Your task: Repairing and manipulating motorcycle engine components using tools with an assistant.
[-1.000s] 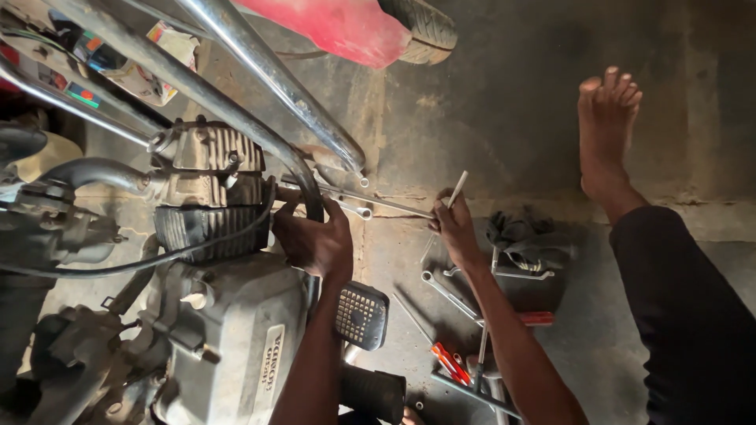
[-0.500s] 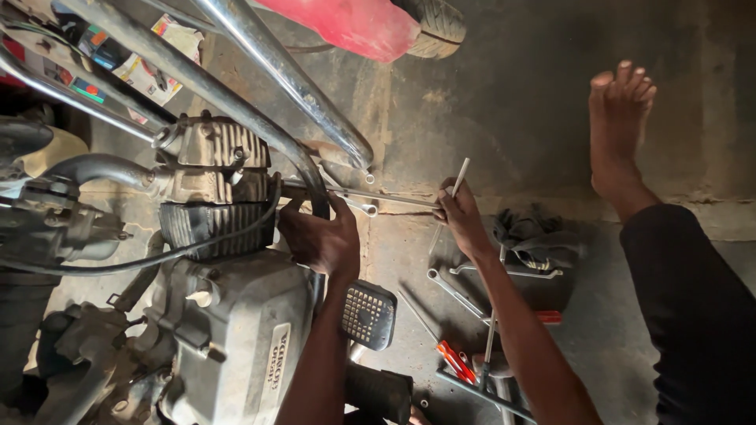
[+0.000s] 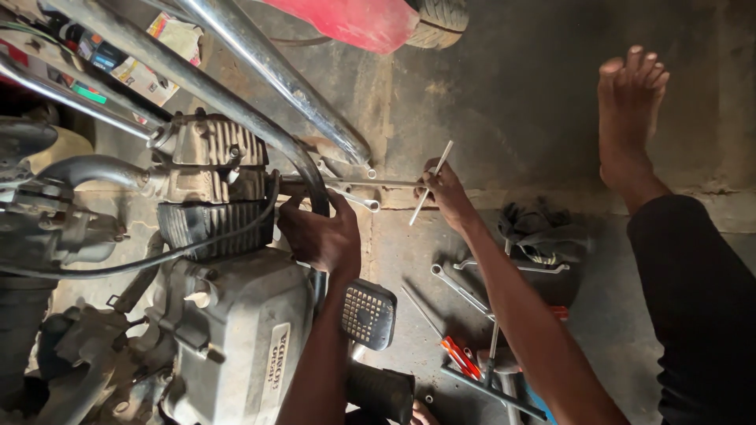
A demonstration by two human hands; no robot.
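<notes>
My left hand [image 3: 321, 234] grips the curved metal pipe [image 3: 313, 182] right beside the grey motorcycle engine [image 3: 216, 315], just below its finned cylinder head [image 3: 211, 169]. My right hand [image 3: 446, 191] reaches out over the concrete floor and holds a long thin metal rod tool [image 3: 431, 182], with the cross handle standing between its fingers. The rod runs left towards the engine's side.
Several spanners [image 3: 461, 290] and a red-handled screwdriver [image 3: 459, 356] lie on the floor by a dark rag [image 3: 543, 228]. A footrest pad [image 3: 367, 315] sits below my left arm. My bare foot [image 3: 628, 118] and dark trouser leg [image 3: 701, 315] stretch out at right. A chrome exhaust pipe [image 3: 268, 71] crosses above.
The view has drifted slightly; my right hand with the rod tool has lifted a little. My left hand stays on the pipe.
</notes>
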